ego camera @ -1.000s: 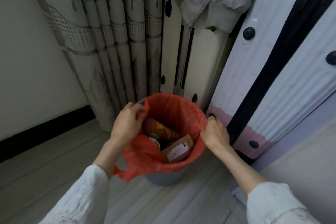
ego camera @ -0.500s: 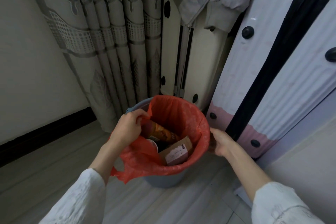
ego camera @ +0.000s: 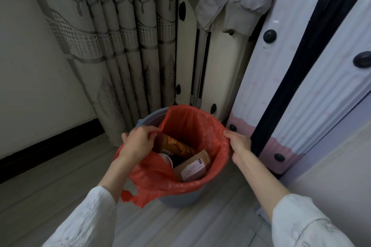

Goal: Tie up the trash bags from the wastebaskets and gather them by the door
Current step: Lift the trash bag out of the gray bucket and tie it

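Both hands [ego camera: 138, 142] [ego camera: 239, 143] pinching red bag [ego camera: 192, 126] rim; carton label [ego camera: 193, 170] barcode visible, text unreadable.

Patterned curtain [ego camera: 120, 46] (leaf print) hangs beside two suitcases [ego camera: 301, 86] on grey floor [ego camera: 40, 196].

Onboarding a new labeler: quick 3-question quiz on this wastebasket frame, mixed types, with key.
1. True or false: the red trash bag is already tied shut.
2. Which hand pinches the bag's rim on the suitcase side? A left hand B right hand
3. Fill in: the bag sits in a grey ___.

Key: 1 false; 2 B; 3 wastebasket.
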The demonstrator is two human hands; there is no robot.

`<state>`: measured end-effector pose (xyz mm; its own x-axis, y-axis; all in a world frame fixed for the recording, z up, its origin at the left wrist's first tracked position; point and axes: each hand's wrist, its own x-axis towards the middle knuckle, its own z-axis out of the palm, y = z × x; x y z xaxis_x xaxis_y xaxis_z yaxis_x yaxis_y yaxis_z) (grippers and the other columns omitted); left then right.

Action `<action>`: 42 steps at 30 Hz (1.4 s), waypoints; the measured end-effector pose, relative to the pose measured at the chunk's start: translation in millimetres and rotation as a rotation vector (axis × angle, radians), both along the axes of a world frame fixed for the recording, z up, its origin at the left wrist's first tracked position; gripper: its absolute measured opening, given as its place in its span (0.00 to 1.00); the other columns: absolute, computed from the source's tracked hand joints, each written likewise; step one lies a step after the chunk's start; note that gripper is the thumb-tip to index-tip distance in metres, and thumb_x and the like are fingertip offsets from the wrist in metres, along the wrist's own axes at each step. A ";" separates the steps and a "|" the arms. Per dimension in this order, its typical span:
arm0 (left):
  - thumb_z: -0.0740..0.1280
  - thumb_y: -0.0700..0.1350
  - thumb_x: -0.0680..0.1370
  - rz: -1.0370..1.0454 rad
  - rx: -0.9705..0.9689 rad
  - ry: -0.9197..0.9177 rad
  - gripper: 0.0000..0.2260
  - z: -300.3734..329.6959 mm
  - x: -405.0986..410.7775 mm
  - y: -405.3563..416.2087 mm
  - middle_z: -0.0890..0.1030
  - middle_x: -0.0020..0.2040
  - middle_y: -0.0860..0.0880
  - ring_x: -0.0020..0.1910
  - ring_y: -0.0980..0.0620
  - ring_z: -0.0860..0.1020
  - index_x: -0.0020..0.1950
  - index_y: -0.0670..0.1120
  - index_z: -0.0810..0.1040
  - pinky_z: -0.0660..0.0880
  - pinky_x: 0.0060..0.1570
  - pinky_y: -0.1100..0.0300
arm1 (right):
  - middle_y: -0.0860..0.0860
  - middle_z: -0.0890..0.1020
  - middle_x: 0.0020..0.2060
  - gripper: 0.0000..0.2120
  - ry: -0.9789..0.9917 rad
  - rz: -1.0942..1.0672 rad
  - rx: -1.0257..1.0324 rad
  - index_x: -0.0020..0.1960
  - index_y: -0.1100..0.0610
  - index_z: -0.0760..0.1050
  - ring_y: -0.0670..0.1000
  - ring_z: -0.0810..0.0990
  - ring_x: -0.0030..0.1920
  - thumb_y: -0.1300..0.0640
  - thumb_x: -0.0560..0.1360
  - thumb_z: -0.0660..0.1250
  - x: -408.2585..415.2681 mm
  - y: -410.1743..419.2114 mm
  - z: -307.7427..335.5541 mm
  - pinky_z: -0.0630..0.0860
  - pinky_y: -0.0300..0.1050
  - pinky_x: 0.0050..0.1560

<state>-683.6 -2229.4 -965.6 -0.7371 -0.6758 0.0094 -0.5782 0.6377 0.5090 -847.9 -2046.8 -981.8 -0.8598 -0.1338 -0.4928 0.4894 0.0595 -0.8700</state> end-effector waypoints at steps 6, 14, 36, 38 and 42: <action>0.58 0.43 0.78 -0.030 -0.025 0.147 0.13 -1.6 8.5 -6.3 0.74 0.50 0.50 0.59 0.45 0.73 0.55 0.55 0.79 0.65 0.59 0.46 | 0.52 0.82 0.43 0.10 0.321 0.124 -0.032 0.52 0.57 0.80 0.51 0.80 0.43 0.64 0.74 0.63 3.5 3.5 12.7 0.78 0.46 0.48; 0.65 0.45 0.74 0.125 0.139 0.035 0.23 -9.6 14.7 -20.7 0.67 0.66 0.39 0.66 0.37 0.66 0.69 0.49 0.66 0.66 0.66 0.45 | 0.50 0.82 0.46 0.21 0.556 0.506 0.323 0.53 0.57 0.77 0.51 0.80 0.50 0.41 0.69 0.68 17.2 6.6 23.3 0.76 0.47 0.55; 0.68 0.44 0.73 0.340 0.733 0.480 0.10 -25.8 2.0 -18.6 0.82 0.44 0.42 0.47 0.43 0.80 0.52 0.42 0.79 0.76 0.56 0.44 | 0.61 0.73 0.60 0.13 0.759 0.461 0.734 0.57 0.60 0.79 0.62 0.74 0.59 0.63 0.76 0.61 18.1 -19.7 -10.6 0.70 0.49 0.62; 0.71 0.45 0.71 0.260 0.890 0.531 0.12 -31.3 -1.4 -21.4 0.82 0.47 0.40 0.47 0.44 0.79 0.52 0.43 0.78 0.76 0.57 0.43 | 0.60 0.71 0.63 0.12 0.818 0.440 0.705 0.55 0.59 0.80 0.61 0.72 0.63 0.63 0.75 0.62 19.5 -21.8 -13.8 0.68 0.50 0.66; 0.75 0.60 0.58 0.158 0.594 0.095 0.32 -24.4 0.4 -35.7 0.81 0.49 0.46 0.47 0.48 0.80 0.56 0.45 0.74 0.78 0.46 0.55 | 0.52 0.76 0.64 0.13 0.941 0.505 0.919 0.58 0.49 0.79 0.56 0.69 0.67 0.56 0.76 0.60 26.2 -28.0 -0.4 0.63 0.56 0.66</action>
